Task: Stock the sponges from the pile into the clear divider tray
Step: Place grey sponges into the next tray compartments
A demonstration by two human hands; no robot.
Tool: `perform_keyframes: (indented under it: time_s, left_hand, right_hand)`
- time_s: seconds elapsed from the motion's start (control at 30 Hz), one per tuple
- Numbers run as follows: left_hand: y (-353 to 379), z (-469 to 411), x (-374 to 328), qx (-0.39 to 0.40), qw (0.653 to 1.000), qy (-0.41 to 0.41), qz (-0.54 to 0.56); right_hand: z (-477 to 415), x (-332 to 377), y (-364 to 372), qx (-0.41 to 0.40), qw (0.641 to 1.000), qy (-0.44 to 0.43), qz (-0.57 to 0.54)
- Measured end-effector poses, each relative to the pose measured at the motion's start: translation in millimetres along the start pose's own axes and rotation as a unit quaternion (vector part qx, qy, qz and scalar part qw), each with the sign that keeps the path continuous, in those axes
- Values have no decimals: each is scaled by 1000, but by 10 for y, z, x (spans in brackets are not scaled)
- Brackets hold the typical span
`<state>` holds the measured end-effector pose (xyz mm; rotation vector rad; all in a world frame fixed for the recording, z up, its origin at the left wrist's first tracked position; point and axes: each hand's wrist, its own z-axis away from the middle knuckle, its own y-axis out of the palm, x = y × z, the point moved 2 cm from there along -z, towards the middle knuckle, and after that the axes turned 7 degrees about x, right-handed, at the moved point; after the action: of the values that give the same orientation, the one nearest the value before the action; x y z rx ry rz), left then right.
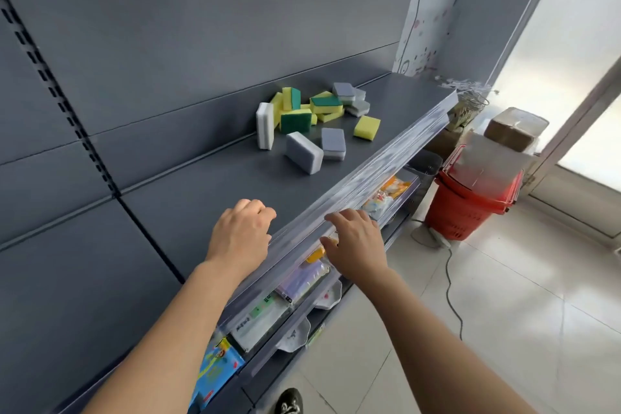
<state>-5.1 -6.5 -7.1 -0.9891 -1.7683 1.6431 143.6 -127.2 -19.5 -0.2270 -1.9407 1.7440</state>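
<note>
A loose pile of sponges [312, 114], yellow-green ones and grey-white ones, lies on the dark grey shelf [201, 205] toward its far right end. A long clear plastic divider tray [386, 161] runs along the shelf's front edge. My left hand [240, 232] rests on the shelf just behind the clear piece with its fingers curled under. Whether it grips anything is hidden. My right hand [356, 240] is on the front side, fingers over the top of the clear piece and thumb below it. Both hands are well short of the pile.
The shelf below holds packaged goods [302, 279] and white trays. Stacked red baskets [470, 202] stand on the tiled floor at the right, with a cardboard box [514, 129] behind them. A cable [450, 282] trails over the floor. My shoe [289, 402] shows at the bottom.
</note>
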Motion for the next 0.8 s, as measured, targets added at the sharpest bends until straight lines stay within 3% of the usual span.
perform_keyframes:
  time_s: [0.3, 0.47, 0.8]
  left_hand:
    - [255, -1265, -154, 2, 999, 5, 43]
    - [275, -1865, -185, -29, 995, -35, 86]
    - [375, -2347, -241, -1, 986, -122, 110]
  right_hand:
    - [-993, -590, -89, -4, 1000, 15, -8]
    - [-1625, -796, -158, -10, 1000, 9, -5]
    - [-2491, -896, -36, 55, 998, -29, -7]
